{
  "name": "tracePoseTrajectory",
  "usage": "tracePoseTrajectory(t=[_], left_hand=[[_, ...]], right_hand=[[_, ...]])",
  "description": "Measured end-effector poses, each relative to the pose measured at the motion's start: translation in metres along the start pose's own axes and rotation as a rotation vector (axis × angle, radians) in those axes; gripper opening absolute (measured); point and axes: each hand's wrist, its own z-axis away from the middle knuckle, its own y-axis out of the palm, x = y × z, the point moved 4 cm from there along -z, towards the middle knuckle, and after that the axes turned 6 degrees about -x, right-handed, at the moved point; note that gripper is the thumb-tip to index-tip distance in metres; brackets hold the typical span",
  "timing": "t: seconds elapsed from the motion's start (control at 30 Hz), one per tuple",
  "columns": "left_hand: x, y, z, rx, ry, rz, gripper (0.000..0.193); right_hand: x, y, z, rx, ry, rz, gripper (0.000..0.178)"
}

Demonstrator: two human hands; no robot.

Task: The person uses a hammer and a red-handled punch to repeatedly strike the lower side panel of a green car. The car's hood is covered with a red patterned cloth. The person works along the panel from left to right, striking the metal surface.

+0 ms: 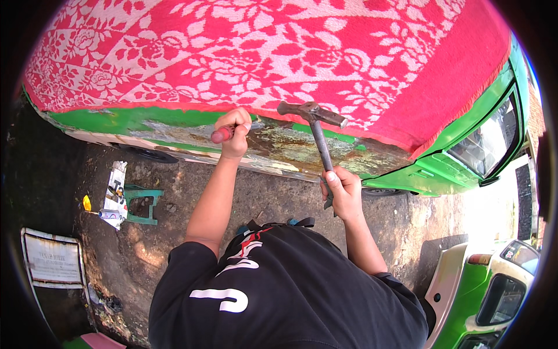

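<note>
The left hand (234, 135) gripped a red-handled chisel (222, 134) against the rusty panel (302, 148) mid-frame; the right hand (343, 192) clenched the hammer (314, 113); short, square blows would suit best.

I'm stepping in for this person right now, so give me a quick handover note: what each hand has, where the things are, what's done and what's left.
Left hand: closed around a red-handled tool, its tip against the rusty strip along the green vehicle.
Right hand: gripping a hammer by the lower handle, head raised just right of the left hand.
A red and white patterned cloth covers the vehicle above the strip.
Done: paint is off much of the strip, bare rusty metal showing.
Left: green paint patches remain at the strip's left end and along its upper edge.
</note>
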Motion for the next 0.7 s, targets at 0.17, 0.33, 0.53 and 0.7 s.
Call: tracePoseTrajectory(t=[0.17, 0.33, 0.53, 0.7], left_hand=[[-0.004, 0.005, -0.004, 0.117, -0.042, -0.059, 0.026], [-0.004, 0.008, -0.012, 0.217, -0.085, -0.078, 0.026], [0.001, 0.004, -0.010, 0.182, 0.007, -0.250, 0.024], [0.007, 0.005, -0.008, 0.242, -0.080, -0.165, 0.032]], right_hand=[[0.003, 0.002, -0.001, 0.013, -0.019, 0.012, 0.034], [0.003, 0.006, -0.001, 0.029, -0.030, 0.046, 0.033], [0.017, 0.018, -0.002, 0.088, -0.032, 0.112, 0.030], [0.058, 0.035, 0.004, 0.183, -0.284, 0.187, 0.029]])
